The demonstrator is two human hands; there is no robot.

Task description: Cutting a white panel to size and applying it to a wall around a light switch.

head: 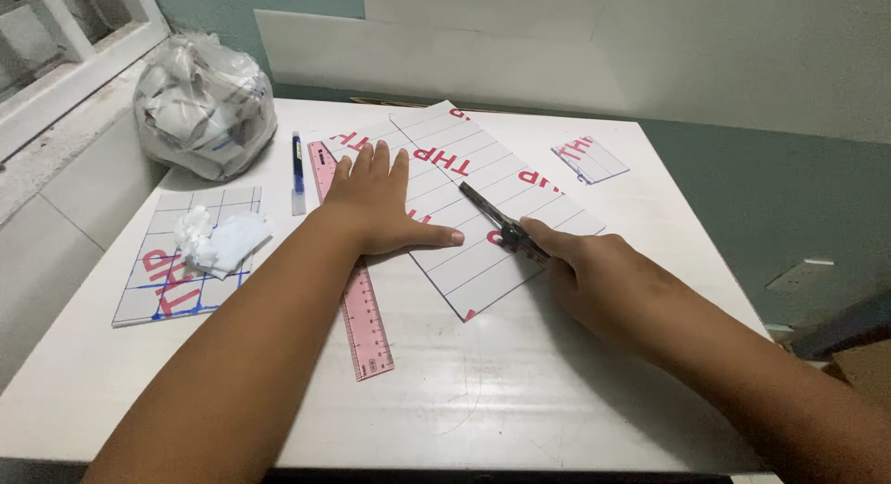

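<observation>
A white tabletop [520, 391] stands against a teal wall, with a pale board leaning along the back and a window ledge off to the left. A clear bag of crumpled paper scraps [204, 103] sits in the far left corner, a blue pen [298, 173] lies near it, and a gridded sheet with white scraps on it [186, 261] rests at the left edge. A small offcut [590, 159] lies far right. The left hand [376, 201] lies flat, fingers spread, pressing on the lined sheet with red lettering [483, 224] at the middle of the tabletop, over a pink ruler [357, 308]. The right hand [594, 266] has its fingers closed around a utility knife [497, 222], whose blade lies on the sheet.
</observation>
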